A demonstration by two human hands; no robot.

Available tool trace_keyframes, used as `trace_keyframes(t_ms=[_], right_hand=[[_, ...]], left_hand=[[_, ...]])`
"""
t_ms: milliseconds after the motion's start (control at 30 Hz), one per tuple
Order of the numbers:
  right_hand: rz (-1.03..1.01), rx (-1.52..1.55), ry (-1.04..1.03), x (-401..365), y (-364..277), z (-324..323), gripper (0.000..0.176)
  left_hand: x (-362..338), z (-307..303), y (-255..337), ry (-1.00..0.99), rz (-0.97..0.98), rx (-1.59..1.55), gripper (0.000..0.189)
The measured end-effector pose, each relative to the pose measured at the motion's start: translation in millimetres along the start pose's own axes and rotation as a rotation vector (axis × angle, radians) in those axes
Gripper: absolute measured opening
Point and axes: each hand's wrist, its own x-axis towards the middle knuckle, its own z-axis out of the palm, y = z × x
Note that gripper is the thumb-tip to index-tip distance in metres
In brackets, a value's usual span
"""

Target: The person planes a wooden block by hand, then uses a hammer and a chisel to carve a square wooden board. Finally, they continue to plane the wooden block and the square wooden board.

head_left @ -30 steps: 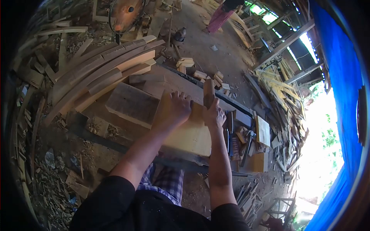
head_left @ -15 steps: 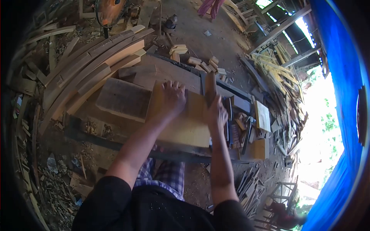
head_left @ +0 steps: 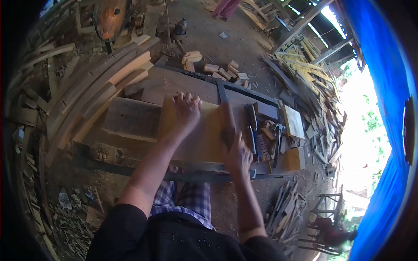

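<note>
A broad pale yellow-brown wooden board (head_left: 193, 145) lies across the low workbench in front of me. My left hand (head_left: 188, 112) bears down on its far part, fingers bent at the far edge. At the board's right edge my right hand (head_left: 238, 154) is closed round a long flat brown tool (head_left: 227, 124). Motion blurs this tool, and its exact kind cannot be made out. Left of the board sits a thick dark wooden block (head_left: 133, 118). A hammer (head_left: 278, 141) and other tools lie right of my right hand.
Curved wooden pieces (head_left: 98, 85) are stacked at the left. Several small wood blocks (head_left: 220, 70) lie on the ground beyond the bench. Scrap wood (head_left: 322, 113) is heaped at the right, near a blue tarp (head_left: 374, 65). Another person's legs (head_left: 226, 8) show at the top.
My right hand and the brown tool have moved nearer to my body along the board's right edge. My left hand stays on the board. The view has shifted slightly.
</note>
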Motion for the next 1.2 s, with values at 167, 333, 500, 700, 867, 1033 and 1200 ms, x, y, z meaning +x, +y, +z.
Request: trace_keyframes(t_ms=[167, 333, 500, 700, 867, 1033, 1200], right_hand=[[0.079, 0.081, 0.011, 136, 29, 23, 0.051], [0.262, 0.388, -0.029, 61, 115, 15, 0.063], [0.490, 0.553, -0.031, -57, 139, 15, 0.060], [0.364, 0.619, 0.002, -85, 63, -22, 0.061], [0.211, 0.434, -0.123, -38, 33, -23, 0.068], [0.084, 0.392, -0.066, 90, 3, 10, 0.060], [0.193, 0.334, -0.089, 53, 9, -6, 0.062]], left_hand=[[-3, -1, -6, 0.029, 0.083, 0.048, 0.024], [2, -12, 0, -0.110, 0.061, 0.000, 0.028], [5, 26, 14, -0.044, 0.033, 0.076, 0.030], [11, 25, 52, -0.282, 0.116, 0.049, 0.034], [13, 35, 46, -0.299, 0.131, 0.042, 0.032], [12, 30, 47, -0.270, 0.125, 0.043, 0.024], [13, 31, 46, -0.233, 0.139, 0.037, 0.025]])
